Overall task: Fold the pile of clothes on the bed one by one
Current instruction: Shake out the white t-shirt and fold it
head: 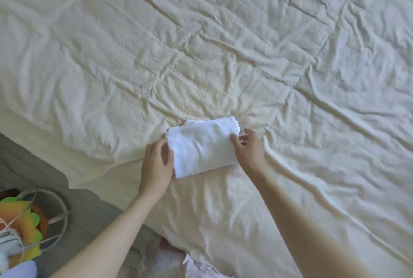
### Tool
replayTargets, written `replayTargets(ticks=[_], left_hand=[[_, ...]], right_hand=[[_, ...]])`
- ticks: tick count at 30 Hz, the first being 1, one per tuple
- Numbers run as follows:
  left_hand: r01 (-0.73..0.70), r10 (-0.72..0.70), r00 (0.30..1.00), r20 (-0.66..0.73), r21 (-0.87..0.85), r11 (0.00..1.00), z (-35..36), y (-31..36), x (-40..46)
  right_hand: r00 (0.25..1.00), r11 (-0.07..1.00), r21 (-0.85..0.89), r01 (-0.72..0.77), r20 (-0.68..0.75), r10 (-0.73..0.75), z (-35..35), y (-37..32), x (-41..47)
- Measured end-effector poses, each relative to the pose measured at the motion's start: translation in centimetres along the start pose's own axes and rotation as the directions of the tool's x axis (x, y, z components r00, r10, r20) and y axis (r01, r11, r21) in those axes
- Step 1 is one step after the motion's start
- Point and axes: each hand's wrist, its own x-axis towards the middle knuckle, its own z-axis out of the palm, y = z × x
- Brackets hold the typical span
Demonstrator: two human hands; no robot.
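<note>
A small white garment (pixel 202 147), folded into a compact rectangle, lies on the cream bedsheet (pixel 223 43) near the bed's front edge. My left hand (pixel 156 166) holds its left edge, the thumb lying on top of the cloth and the fingers at the side. My right hand (pixel 249 150) holds the right edge, thumb on the cloth and fingers loosely bent beside it. Both forearms reach in from the bottom of the frame. No other clothes of the pile show on the bed surface.
The wrinkled sheet spreads wide above and to the right. A grey mattress edge (pixel 33 166) shows at the lower left, with colourful items and a white cord (pixel 29 222) beside it. Pale pinkish fabric (pixel 178 262) lies at the bottom edge.
</note>
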Motion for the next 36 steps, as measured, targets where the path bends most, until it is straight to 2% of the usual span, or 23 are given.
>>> replayTargets(ticks=[2,3,5,7,11,15,20,24,27,29,31,36], left_hand=[[0.259,-0.257,0.966,0.036,-0.156,0.953,0.0,-0.2,0.3],[0.332,-0.317,0.943,0.100,-0.228,0.915,0.0,-0.1,0.7],[0.417,-0.346,0.905,0.250,-0.353,0.837,0.1,0.6,1.5],[0.481,-0.369,0.869,0.330,-0.385,0.787,0.2,1.5,1.9],[0.481,-0.395,0.873,0.285,-0.376,0.792,-0.4,2.5,0.8],[0.410,-0.328,0.906,0.268,-0.361,0.838,-3.7,4.1,-3.5],[0.304,-0.178,0.922,0.343,-0.360,0.882,-10.2,8.2,-8.9],[0.144,-0.002,0.917,0.399,-0.324,0.935,-13.9,12.8,-12.9],[0.059,0.075,0.887,0.456,-0.272,0.960,-13.9,14.7,-15.5],[-0.001,0.112,0.830,0.547,-0.199,0.980,-12.7,15.2,-17.5],[-0.078,0.145,0.742,0.654,-0.130,0.988,-11.0,15.4,-19.9],[-0.244,0.192,0.465,0.864,-0.084,0.966,-5.6,17.7,-27.4]], right_hand=[[0.962,0.947,0.223,-0.229,0.198,0.187,-0.5,-0.1,0.9],[0.938,0.917,0.266,-0.297,0.263,0.227,-0.9,-0.2,1.4],[0.898,0.893,0.268,-0.361,0.359,0.255,-1.7,-0.2,2.2],[0.862,0.879,0.269,-0.393,0.440,0.251,-2.5,-0.2,2.3],[0.807,0.837,0.299,-0.459,0.534,0.252,-4.2,-0.2,0.4],[0.789,0.825,0.315,-0.469,0.569,0.231,-6.0,0.0,-4.8],[0.851,0.789,0.470,-0.397,0.509,0.125,-9.3,-0.5,-13.5],[0.924,0.763,0.589,-0.265,0.382,0.026,-12.9,-1.6,-21.1],[0.965,0.734,0.648,-0.201,0.259,0.036,-14.9,-0.3,-26.2],[0.980,0.693,0.695,-0.195,0.172,0.103,-15.6,2.1,-29.7],[0.975,0.625,0.753,-0.206,0.105,0.196,-15.7,5.3,-33.5],[0.917,0.396,0.913,-0.093,-0.077,0.392,-16.7,13.1,-42.8]])
